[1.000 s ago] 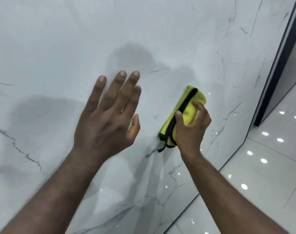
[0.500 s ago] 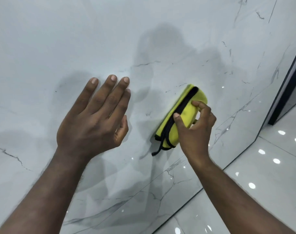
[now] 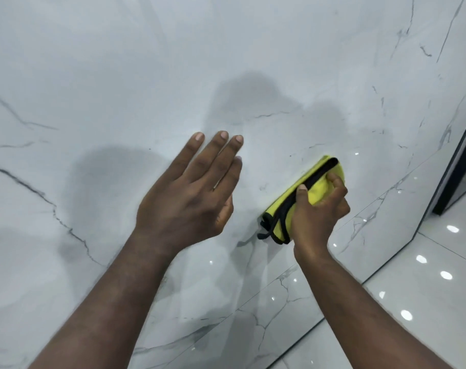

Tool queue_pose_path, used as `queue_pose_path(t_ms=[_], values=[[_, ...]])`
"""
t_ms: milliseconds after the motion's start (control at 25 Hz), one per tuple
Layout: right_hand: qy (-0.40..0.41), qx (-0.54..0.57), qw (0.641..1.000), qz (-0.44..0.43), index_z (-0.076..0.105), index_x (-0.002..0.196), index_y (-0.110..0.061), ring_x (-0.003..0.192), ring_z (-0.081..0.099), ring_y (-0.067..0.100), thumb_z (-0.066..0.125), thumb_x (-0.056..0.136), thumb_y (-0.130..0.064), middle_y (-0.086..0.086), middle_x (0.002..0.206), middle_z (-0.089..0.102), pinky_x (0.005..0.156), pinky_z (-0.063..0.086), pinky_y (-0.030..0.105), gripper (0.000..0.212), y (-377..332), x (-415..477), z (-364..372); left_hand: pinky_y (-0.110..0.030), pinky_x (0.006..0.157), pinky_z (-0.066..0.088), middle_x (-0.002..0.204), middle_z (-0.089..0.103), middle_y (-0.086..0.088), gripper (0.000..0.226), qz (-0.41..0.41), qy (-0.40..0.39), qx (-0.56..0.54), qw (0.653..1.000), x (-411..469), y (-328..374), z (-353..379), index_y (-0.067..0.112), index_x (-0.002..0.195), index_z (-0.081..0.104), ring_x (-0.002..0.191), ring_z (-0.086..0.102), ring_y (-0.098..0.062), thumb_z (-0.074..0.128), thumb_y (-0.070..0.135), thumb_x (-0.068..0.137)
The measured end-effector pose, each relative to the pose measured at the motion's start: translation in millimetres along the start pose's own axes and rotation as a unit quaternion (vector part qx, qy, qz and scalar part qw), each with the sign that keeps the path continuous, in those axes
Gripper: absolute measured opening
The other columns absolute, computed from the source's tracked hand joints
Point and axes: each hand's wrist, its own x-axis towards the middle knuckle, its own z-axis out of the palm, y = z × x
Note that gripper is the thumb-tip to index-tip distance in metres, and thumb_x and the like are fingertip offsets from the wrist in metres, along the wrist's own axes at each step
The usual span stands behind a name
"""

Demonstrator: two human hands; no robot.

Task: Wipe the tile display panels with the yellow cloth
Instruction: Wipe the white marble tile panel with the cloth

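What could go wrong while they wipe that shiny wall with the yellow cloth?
The open left hand is right by the glossy tile panel, so it might leave fingerprints there. The right hand grips the yellow cloth folded small, so each pass probably covers little and spots could get missed.
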Motion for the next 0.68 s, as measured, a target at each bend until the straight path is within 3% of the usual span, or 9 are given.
queue_pose_path(t_ms=[80,160,280,320,440,520,600,640,680], values=[[-0.041,-0.07,0.987,-0.139,0.048,0.145,-0.035,0.125,0.036,-0.019,0.074,0.097,-0.021,0.0,0.146,0.028,0.101,0.035,0.007,0.057,-7.3,-22.1,4.4,-0.054,0.131,0.031,0.167,0.046,-0.017,0.043,-0.046,-0.001,-0.042,0.998,-2.8,-5.0,-10.4,0.003,0.138,0.07,0.155,0.046,-0.034,0.058,0.021,0.101],[-0.059,-0.079,0.969,-0.225,0.051,0.144,-0.029,0.128,0.032,-0.016,0.076,0.094,-0.017,0.005,0.145,0.03,0.106,0.032,0.005,0.057,-19.1,-30.5,12.8,-0.055,0.132,0.026,0.169,0.042,-0.017,0.045,-0.086,0.0,-0.049,0.995,-16.0,-15.5,-27.2,0.004,0.14,0.069,0.158,0.041,-0.034,0.058,0.023,0.101],[0.002,-0.006,0.995,-0.1,0.051,0.143,-0.039,0.133,0.043,0.01,0.07,0.095,-0.022,-0.004,0.147,0.029,0.115,0.042,0.033,0.055,-49.1,-30.6,30.4,-0.058,0.133,0.022,0.171,0.04,-0.017,0.045,-0.124,0.015,-0.026,0.992,-43.5,-38.2,-51.9,0.004,0.14,0.069,0.16,0.036,-0.036,0.056,0.026,0.103],[0.0,0.003,0.993,-0.116,0.051,0.143,-0.04,0.133,0.044,0.014,0.069,0.095,-0.023,-0.005,0.147,0.029,0.115,0.043,0.036,0.054,-59.7,-45.0,37.2,-0.059,0.133,0.022,0.17,0.04,-0.017,0.045,-0.137,0.025,-0.019,0.99,-52.2,-47.1,-60.3,0.004,0.139,0.069,0.16,0.037,-0.036,0.056,0.027,0.103],[-0.1,-0.095,0.915,-0.379,0.054,0.141,-0.037,0.127,0.042,0.012,0.075,0.092,-0.024,-0.006,0.147,0.028,0.108,0.041,0.028,0.055,-61.8,-95.4,50.4,-0.061,0.132,0.022,0.17,0.042,-0.016,0.044,-0.157,0.048,0.003,0.986,-76.3,-70.4,-80.9,0.004,0.137,0.07,0.159,0.039,-0.036,0.055,0.027,0.103],[-0.06,-0.095,0.924,-0.365,0.053,0.143,-0.034,0.122,0.039,0.01,0.073,0.089,-0.03,-0.007,0.143,0.028,0.109,0.04,0.031,0.058,-65.0,-99.8,64.9,-0.062,0.131,0.022,0.17,0.042,-0.015,0.044,-0.173,0.059,0.016,0.983,-95.8,-82.2,-91.1,0.005,0.138,0.07,0.158,0.04,-0.036,0.055,0.027,0.103],[0.014,-0.026,0.976,-0.216,0.049,0.147,-0.033,0.121,0.033,0.014,0.064,0.089,-0.038,-0.008,0.141,0.027,0.11,0.038,0.037,0.061,-78.4,-107.5,81.1,-0.063,0.132,0.021,0.17,0.042,-0.014,0.046,-0.19,0.073,0.013,0.979,-114.9,-90.0,-97.2,0.007,0.142,0.069,0.159,0.039,-0.036,0.055,0.027,0.102],[0.02,-0.025,0.974,-0.225,0.048,0.148,-0.031,0.121,0.032,0.013,0.061,0.091,-0.042,-0.006,0.142,0.028,0.11,0.036,0.036,0.06,-81.1,-122.9,88.6,-0.063,0.132,0.021,0.171,0.041,-0.014,0.048,-0.194,0.078,0.012,0.978,-125.7,-94.9,-99.5,0.008,0.145,0.067,0.159,0.038,-0.035,0.056,0.026,0.102],[0.017,-0.057,0.949,-0.309,0.048,0.148,-0.03,0.122,0.031,0.008,0.061,0.094,-0.044,-0.002,0.144,0.03,0.11,0.033,0.034,0.057,-77.2,-138.3,93.4,-0.063,0.132,0.021,0.171,0.04,-0.014,0.05,-0.192,0.08,0.013,0.978,-135.1,-100.2,-99.8,0.009,0.148,0.065,0.16,0.037,-0.034,0.056,0.025,0.102]])
